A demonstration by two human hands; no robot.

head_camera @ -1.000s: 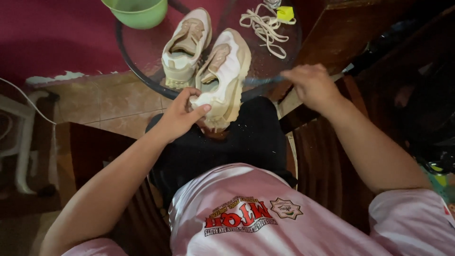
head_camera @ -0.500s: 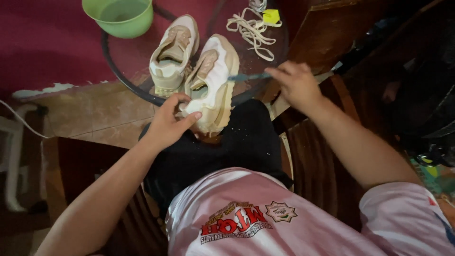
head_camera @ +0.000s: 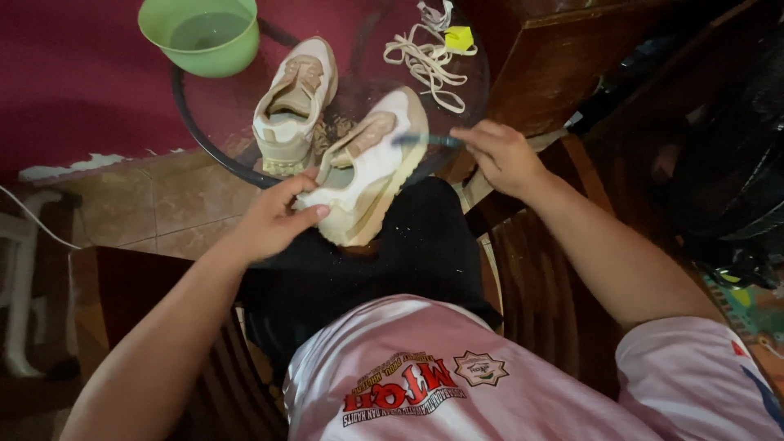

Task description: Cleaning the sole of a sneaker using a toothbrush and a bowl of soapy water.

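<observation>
My left hand [head_camera: 273, 216] grips the heel of a cream and tan sneaker [head_camera: 371, 167], holding it tilted over my black-clad knee. My right hand [head_camera: 500, 155] holds a thin blue-handled brush [head_camera: 425, 140] whose tip lies across the shoe's toe. A second matching sneaker [head_camera: 292, 102], without laces, rests on the round glass table [head_camera: 196, 126] just beyond the held one.
A green bowl of water [head_camera: 202, 33] stands at the table's far left. Loose white laces [head_camera: 425, 61] and a small yellow object [head_camera: 459, 37] lie at its far right. A dark wooden cabinet [head_camera: 563, 57] stands to the right, a tiled floor [head_camera: 147, 212] below.
My right hand has moved left, bringing the brush onto the shoe's toe. The held sneaker has tilted and shifted right in my left hand.
</observation>
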